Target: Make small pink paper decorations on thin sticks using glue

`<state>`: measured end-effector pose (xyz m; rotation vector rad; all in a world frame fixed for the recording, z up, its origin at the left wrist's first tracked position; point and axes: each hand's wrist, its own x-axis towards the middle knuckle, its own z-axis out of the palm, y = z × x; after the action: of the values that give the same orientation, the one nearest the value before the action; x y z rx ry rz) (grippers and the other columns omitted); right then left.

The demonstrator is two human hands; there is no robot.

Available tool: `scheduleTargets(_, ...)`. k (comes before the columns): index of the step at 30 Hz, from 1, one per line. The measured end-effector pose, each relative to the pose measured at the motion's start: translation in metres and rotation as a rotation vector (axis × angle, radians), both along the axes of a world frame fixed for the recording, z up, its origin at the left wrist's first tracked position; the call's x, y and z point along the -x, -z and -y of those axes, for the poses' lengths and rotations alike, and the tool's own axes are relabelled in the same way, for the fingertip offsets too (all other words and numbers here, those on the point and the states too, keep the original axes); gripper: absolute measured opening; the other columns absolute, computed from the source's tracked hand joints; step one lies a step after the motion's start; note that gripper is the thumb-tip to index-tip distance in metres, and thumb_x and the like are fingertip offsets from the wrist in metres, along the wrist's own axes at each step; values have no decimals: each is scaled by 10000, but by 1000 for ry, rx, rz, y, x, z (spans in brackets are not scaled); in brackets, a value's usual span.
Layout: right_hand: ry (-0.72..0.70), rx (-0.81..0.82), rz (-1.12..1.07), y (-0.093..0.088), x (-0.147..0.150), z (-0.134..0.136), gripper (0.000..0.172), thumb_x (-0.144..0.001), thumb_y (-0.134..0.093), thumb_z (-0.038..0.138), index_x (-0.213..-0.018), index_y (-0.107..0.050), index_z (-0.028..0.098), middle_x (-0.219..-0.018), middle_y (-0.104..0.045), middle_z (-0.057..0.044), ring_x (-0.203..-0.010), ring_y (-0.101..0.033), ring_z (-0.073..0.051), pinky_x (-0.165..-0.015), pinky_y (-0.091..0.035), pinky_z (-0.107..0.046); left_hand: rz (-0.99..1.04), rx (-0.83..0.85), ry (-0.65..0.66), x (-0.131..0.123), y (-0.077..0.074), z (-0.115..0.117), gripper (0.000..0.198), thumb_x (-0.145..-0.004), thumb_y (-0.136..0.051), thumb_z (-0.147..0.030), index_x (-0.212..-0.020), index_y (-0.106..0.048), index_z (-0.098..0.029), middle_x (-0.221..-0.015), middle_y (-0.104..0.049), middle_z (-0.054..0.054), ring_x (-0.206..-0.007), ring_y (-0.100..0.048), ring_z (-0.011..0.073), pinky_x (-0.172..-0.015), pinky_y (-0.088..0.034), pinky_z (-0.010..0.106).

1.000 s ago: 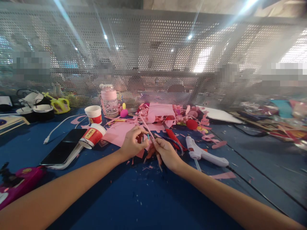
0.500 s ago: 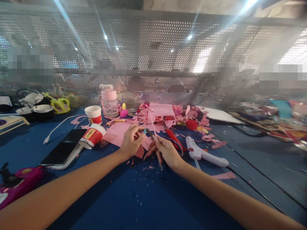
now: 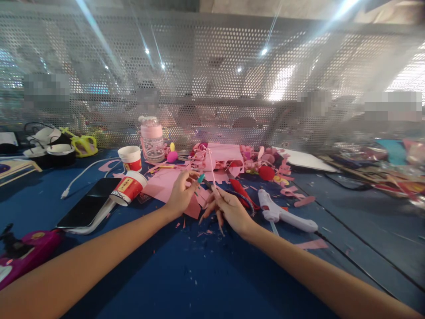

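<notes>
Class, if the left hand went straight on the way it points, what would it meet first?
The left hand would probably meet the thin pink strip held in the right hand, though depth here is unclear.

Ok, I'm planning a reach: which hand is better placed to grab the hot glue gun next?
Probably the right hand: it's nearer the hot glue gun, though it holds a thin pink strip.

- No wording, brand or number can be read clearly.
- Tipped paper cup (image 3: 128, 188): a yellow panel on its red side carries dark marks, too small to make out.
- Upright paper cup (image 3: 129, 154): a bit of yellow shows on its red band, with no legible lettering.
- Magenta device (image 3: 35, 244): a small gold mark on top, blurred.
- Clear bottle (image 3: 154, 153): a dark printed pattern, possibly letters; cannot tell.
</notes>
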<state>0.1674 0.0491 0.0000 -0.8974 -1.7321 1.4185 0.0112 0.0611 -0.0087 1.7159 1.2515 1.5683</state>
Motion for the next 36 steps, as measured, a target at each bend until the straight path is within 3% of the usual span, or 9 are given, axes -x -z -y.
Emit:
scheduleTargets(3,-17,-14,36,0,0,0,380,-831,-343,492,-739,-480,150,-571,-679,-56,-236,-373,-41,-278,-255,-160,-18,-41,108,0,-2,2,218,-815,-486,-341,-913,-577,-170,-911,-543,51,-819,-519,156,-675,-421,253)
scheduleTargets(9,-66,-6,135,2,0,2,362,-837,-364,450,-759,-520,133,-581,-685,-58,-250,-365,-36,-284,-262,-150,28,-42,270,-1,-3,2,191,-787,-530,-327,-773,-606,-152,-824,-548,37,-811,-520,156,-675,-411,245)
scheduleTargets(16,-99,27,135,2,-1,2,415,-827,-387,479,-764,-572,113,-652,-704,-84,-261,-370,-26,-292,-277,-146,131,48,204,-3,-5,1,187,-751,-553,-310,-667,-538,-144,-655,-508,-10,-647,-476,111,-596,-384,219)
scheduleTargets(25,45,30,130,-4,2,6,502,-769,-427,564,-662,-604,106,-557,-675,-72,-241,-365,-29,-274,-240,-159,-2,-38,205,0,-3,6,180,-756,-486,-209,-860,-616,-141,-865,-528,51,-774,-506,145,-621,-418,231)
scheduleTargets(36,131,-10,164,0,0,3,464,-810,-394,507,-646,-607,128,-534,-653,-41,-255,-373,-42,-276,-265,-169,-84,-61,136,-2,-4,7,184,-682,-583,-199,-836,-669,-147,-802,-468,34,-678,-464,113,-550,-393,221)
